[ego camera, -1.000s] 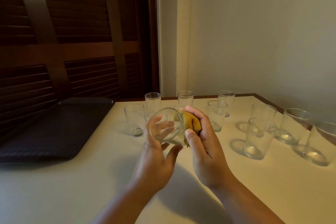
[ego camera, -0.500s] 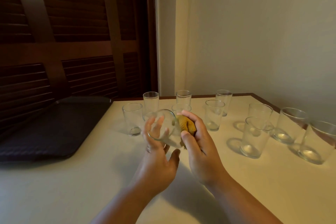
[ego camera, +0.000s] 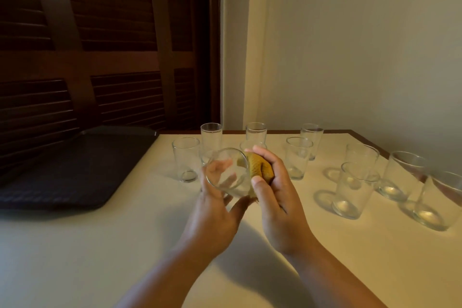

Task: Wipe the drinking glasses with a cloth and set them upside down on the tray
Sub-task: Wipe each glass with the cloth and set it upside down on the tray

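My left hand [ego camera: 215,210] grips a clear drinking glass [ego camera: 228,172], tilted on its side above the table with its mouth turned toward me. My right hand [ego camera: 277,195] holds a bunched yellow cloth [ego camera: 258,166] against the glass's far side. A dark tray [ego camera: 67,170] with nothing on it lies at the left of the table. Several more glasses stand upright behind and to the right of my hands, among them one [ego camera: 186,161] close to the tray and one [ego camera: 353,190] at the right.
The cream table [ego camera: 100,245] meets a pale wall at its right and back edges. Dark louvred wooden doors [ego camera: 100,45] rise behind the tray. The rightmost glasses [ego camera: 437,200] stand close to the table's right edge.
The glass has turned slightly in my left hand while my right hand shifted the cloth against it. Both hands stay in the same place above the table.
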Tool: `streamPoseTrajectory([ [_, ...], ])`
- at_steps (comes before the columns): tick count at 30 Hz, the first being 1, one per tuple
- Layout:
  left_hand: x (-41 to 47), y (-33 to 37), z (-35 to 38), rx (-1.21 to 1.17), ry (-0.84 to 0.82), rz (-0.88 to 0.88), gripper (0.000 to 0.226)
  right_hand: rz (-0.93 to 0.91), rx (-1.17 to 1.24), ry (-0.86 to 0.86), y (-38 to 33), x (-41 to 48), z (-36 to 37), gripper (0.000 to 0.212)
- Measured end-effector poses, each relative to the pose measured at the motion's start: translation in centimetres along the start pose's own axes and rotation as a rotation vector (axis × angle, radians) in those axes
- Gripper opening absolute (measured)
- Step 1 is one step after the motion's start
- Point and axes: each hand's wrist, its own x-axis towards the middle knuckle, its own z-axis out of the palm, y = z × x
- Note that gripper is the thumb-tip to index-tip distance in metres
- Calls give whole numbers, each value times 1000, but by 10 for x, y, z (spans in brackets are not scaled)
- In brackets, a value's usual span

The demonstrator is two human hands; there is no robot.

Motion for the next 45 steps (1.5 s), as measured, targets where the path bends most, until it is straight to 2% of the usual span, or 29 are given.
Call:
streamPoseTrajectory([
  [3, 2, 0, 2, -18, -32, 13, 90, 72, -8, -5, 6, 2, -4, 38],
  [6, -1, -2, 2, 93, -127, 32, 103, 7, 21, -3, -1, -2, -1, 44],
  [8, -1, 0, 3, 104, -73, 89, 99, -40, 30, 4, -3, -2, -1, 44],
  [12, 5, 1, -1, 45, 110, 113, 92, 43, 16, 14, 7, 5, -6, 40],
  [16, 1, -2, -3, 161, -39, 117, 81, -7, 27, -18, -1, 0, 0, 44],
  [19, -1, 1, -2, 87, -88, 65, 77, 11, 49, -24, 1, 2, -2, 41],
  [22, 3, 2, -3, 93, -36, 63, 93, 106, 36, -18, 9, 5, -4, 40],
  [26, -1, -6, -3, 219, -161, 88, 119, 24, 76, -5, -1, -1, 1, 44],
  [28, -2, -6, -1, 183, -102, 130, 113, -20, 63, -5, -4, -1, 0, 44],
  [30, 1, -1, -2, 62, 17, 111, 101, 16, 18, 4, 3, 2, -2, 42],
  [32, 4, 1, -4, 57, 102, 91, 93, 81, 27, -12, 6, 3, -3, 42],
  [35, 0, -1, -4, 238, 14, 49, 98, 37, 44, -46, -1, -2, 2, 45],
  [38, -7, -2, 2, 250, -106, -45, 94, -13, 38, -40, -3, -2, 5, 47],
  [41, -1, 2, 0, 168, -20, 120, 98, 79, 55, -21, 7, 4, 0, 43],
  [45, 3, -1, -2, 127, 75, 160, 106, 56, 75, -23, 4, 0, 0, 43],
])
